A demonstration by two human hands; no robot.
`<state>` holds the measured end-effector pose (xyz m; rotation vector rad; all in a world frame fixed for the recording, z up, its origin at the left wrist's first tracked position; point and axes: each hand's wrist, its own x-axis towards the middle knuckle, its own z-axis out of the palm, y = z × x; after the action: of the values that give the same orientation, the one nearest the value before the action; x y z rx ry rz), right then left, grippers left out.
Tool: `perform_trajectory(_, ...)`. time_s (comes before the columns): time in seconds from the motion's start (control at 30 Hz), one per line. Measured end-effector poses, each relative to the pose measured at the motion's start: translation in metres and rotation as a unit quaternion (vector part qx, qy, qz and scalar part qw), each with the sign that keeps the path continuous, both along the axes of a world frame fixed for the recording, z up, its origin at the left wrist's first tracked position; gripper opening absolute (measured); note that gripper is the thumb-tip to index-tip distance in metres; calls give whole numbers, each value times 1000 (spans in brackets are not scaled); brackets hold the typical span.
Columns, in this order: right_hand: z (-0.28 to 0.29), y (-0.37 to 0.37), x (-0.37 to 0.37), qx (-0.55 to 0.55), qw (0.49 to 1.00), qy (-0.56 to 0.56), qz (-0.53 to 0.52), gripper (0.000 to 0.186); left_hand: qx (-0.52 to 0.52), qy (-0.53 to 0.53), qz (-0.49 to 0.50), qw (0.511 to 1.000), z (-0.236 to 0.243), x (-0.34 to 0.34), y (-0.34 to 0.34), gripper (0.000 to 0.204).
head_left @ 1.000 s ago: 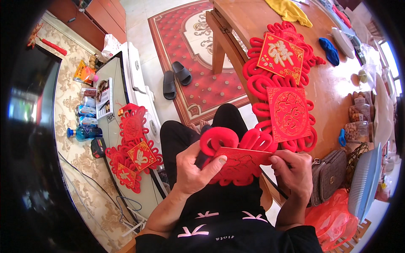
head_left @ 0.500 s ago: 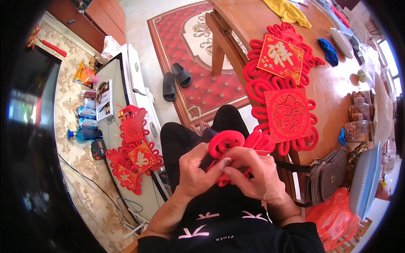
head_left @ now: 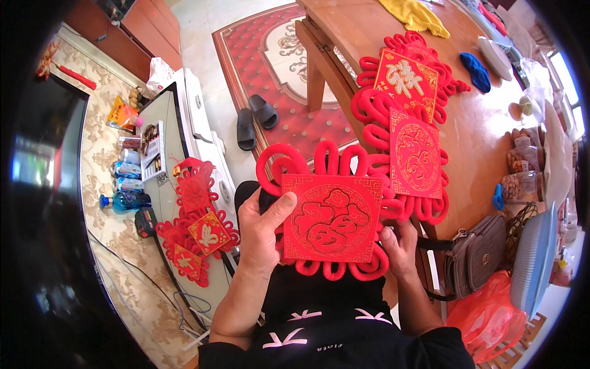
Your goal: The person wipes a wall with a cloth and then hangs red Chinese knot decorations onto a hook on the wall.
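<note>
My left hand (head_left: 261, 230) grips the left side of a red square knot ornament (head_left: 332, 215), thumb on the face of its gold-outlined panel. Red cord loops stand out above and below the panel. My right hand (head_left: 396, 246) is at the right side, fingers curled onto the loops and partly hidden behind them. Just beyond, a similar ornament (head_left: 415, 157) lies on the wooden table, joined to a diamond-panelled piece (head_left: 405, 80) with a large gold character. More red knot ornaments (head_left: 200, 227) lie on the glass-topped cabinet to my left.
A black television (head_left: 46, 184) stands left, beside bottles (head_left: 126, 200) and cans. Dark slippers (head_left: 261, 114) lie by the patterned rug (head_left: 258, 61). Along the right are a brown bag (head_left: 476, 255), a blue plastic tray (head_left: 534, 258), a red plastic bag (head_left: 485, 320), jars (head_left: 522, 187) and cloths (head_left: 473, 71).
The held ornament has been turned up to show its whole panel and raised. My hands, close together half a second ago, have moved apart to opposite sides of it.
</note>
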<state>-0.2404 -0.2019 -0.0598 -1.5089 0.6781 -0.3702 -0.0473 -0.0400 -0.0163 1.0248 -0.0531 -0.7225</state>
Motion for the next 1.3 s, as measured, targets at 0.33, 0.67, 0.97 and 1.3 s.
perform_trajectory(0.33, 24, 4, 42, 290, 950, -107, 30, 64, 112, -83, -15, 990, -22, 8, 3, 28)
perform_trajectory(0.67, 20, 27, 77, 286, 930, -231, -22, 46, 219, -643, 189, 709, 18, -22, 10, 32)
perform_trajectory(0.97, 31, 24, 78, 230, 948, -218, 7, 49, 242, -571, 47, 783, 0, 20, -12, 51)
perform_trajectory(1.3, 22, 22, 63, 206, 959, -191, -21, 41, 180, -437, 16, 881, -19, 15, -3, 27)
